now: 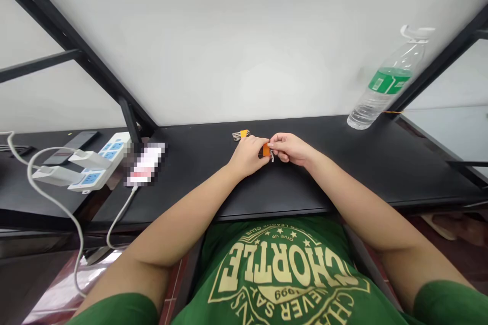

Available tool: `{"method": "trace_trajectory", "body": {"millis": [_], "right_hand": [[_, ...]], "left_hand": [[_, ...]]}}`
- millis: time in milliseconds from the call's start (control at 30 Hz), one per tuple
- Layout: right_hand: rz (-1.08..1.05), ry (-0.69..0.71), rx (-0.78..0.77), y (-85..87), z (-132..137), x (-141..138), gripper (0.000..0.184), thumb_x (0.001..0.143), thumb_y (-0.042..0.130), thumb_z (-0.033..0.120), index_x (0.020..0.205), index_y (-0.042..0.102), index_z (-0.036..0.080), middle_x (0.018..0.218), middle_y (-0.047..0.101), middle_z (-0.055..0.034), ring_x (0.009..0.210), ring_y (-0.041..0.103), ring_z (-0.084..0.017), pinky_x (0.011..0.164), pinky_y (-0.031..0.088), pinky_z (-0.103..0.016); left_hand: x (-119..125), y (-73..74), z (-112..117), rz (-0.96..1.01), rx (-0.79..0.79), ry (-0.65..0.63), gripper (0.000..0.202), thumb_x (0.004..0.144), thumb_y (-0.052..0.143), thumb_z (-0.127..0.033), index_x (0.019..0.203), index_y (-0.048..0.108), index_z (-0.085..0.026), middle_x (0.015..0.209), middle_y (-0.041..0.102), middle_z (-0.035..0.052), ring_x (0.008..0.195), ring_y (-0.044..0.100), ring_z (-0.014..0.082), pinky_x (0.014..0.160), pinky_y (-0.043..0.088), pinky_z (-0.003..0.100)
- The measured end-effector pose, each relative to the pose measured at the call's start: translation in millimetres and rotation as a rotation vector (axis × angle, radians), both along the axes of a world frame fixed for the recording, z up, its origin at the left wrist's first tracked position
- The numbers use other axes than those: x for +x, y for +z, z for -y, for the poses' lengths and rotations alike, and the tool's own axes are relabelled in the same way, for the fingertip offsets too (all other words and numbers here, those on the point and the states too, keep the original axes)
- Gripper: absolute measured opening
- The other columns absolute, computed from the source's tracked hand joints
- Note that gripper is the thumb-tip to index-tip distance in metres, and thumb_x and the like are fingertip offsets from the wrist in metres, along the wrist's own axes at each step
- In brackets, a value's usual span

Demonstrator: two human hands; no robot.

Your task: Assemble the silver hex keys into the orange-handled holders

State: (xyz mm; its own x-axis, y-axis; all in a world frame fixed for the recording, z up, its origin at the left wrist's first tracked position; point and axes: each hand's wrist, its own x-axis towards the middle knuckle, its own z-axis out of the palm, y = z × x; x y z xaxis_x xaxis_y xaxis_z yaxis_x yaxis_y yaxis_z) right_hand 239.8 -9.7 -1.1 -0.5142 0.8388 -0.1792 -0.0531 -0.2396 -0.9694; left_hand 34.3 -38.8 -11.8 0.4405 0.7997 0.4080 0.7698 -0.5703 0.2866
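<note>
Both hands meet over the middle of the black table (343,172). My left hand (248,155) is closed, its fingers pinching a small orange piece (266,150). My right hand (288,148) is closed too, fingertips pinched on the same orange piece, where thin metal pins stick out. Just beyond the left hand a second small yellow-orange part with a row of pins (240,135) lies on the table, untouched.
A plastic water bottle with a green label (385,84) stands at the back right. On the left lie a white power strip (99,161) with plugs and cables, a phone (145,163) on a cable, and a dark flat device (70,146). Black frame bars flank both sides.
</note>
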Motion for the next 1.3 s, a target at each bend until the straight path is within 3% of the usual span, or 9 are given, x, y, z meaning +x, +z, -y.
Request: {"method": "trace_trajectory", "body": {"millis": [100,333,467,667,800,933,1033,1300], "right_hand": [[-0.066,-0.003,-0.03,1.0,-2,3,0.034,0.074,0.093,0.034,0.081,0.064,0.017,0.07,0.07,-0.0012,0.045,0.047,-0.005,0.04,0.037,-0.018],[-0.02,0.016,-0.041,3.6,-1,3,0.024,0.076,0.085,0.023,0.085,0.064,0.017,0.077,0.076,-0.0042,0.04,0.038,-0.002,0.037,0.027,-0.017],[0.093,0.014,0.055,2.5,2,-1,0.024,0.079,0.081,0.022,0.088,0.058,0.02,0.072,0.073,-0.001,0.039,0.038,-0.004,0.035,0.025,-0.018],[0.288,0.02,0.204,-1.1,3,-3,0.03,0.084,0.082,0.031,0.085,0.053,0.024,0.059,0.056,0.0077,0.042,0.036,-0.007,0.038,0.023,-0.02],[0.47,0.014,0.356,1.6,-5,9,0.027,0.093,0.073,0.042,0.082,0.059,0.022,0.065,0.058,0.0045,0.052,0.045,-0.01,0.049,0.034,-0.023],[0.855,-0.076,0.633,4.9,-17,30,0.009,0.093,0.069,0.027,0.086,0.069,0.021,0.082,0.071,-0.0003,0.072,0.059,-0.015,0.066,0.043,-0.027],[0.979,-0.077,0.66,4.3,-22,39,0.006,0.091,0.068,0.018,0.09,0.072,0.022,0.088,0.073,-0.0012,0.078,0.062,-0.016,0.071,0.044,-0.028],[1.1,0.026,0.786,-1.3,-21,30,0.008,0.094,0.068,0.019,0.096,0.076,0.02,0.098,0.074,-0.0058,0.087,0.063,-0.02,0.077,0.044,-0.03]], "left_hand": [[-1,1.1,0,-0.022,0.011,0.02,0.043,0.086,0.077,-0.022,0.128,0.069,-0.021,0.117,0.078,0.0094,0.11,0.071,0.0291,0.103,0.053,0.045],[-1,-1.1,-2,-0.127,0.029,0.035,0.033,0.09,0.075,-0.025,0.122,0.069,-0.022,0.115,0.079,0.0086,0.111,0.072,0.0304,0.103,0.05,0.048],[-1,-1.8,-1,-0.151,0.027,0.013,0.028,0.091,0.073,-0.026,0.118,0.07,-0.022,0.111,0.079,0.007,0.107,0.072,0.0297,0.102,0.048,0.048],[-1,-2.8,-1,-0.158,0.037,-0.001,0.029,0.09,0.072,-0.024,0.118,0.071,-0.021,0.108,0.078,0.0081,0.107,0.071,0.03,0.101,0.05,0.047],[-4,-2.0,-4,-0.125,0.02,0.026,0.042,0.089,0.073,-0.024,0.131,0.068,-0.022,0.121,0.078,0.0102,0.116,0.071,0.032,0.104,0.051,0.049],[-12,-1.6,-10,-0.093,-0.006,0.04,0.05,0.086,0.075,-0.022,0.136,0.067,-0.024,0.129,0.077,0.0097,0.122,0.07,0.0335,0.109,0.052,0.051],[-16,-2.0,-13,-0.074,-0.03,0.066,0.05,0.085,0.076,-0.022,0.135,0.068,-0.024,0.131,0.077,0.0103,0.125,0.07,0.0344,0.111,0.053,0.053],[-15,-0.5,-14,-0.073,-0.041,0.07,0.049,0.084,0.077,-0.021,0.132,0.07,-0.022,0.128,0.077,0.0123,0.121,0.072,0.034,0.11,0.055,0.053]]}}
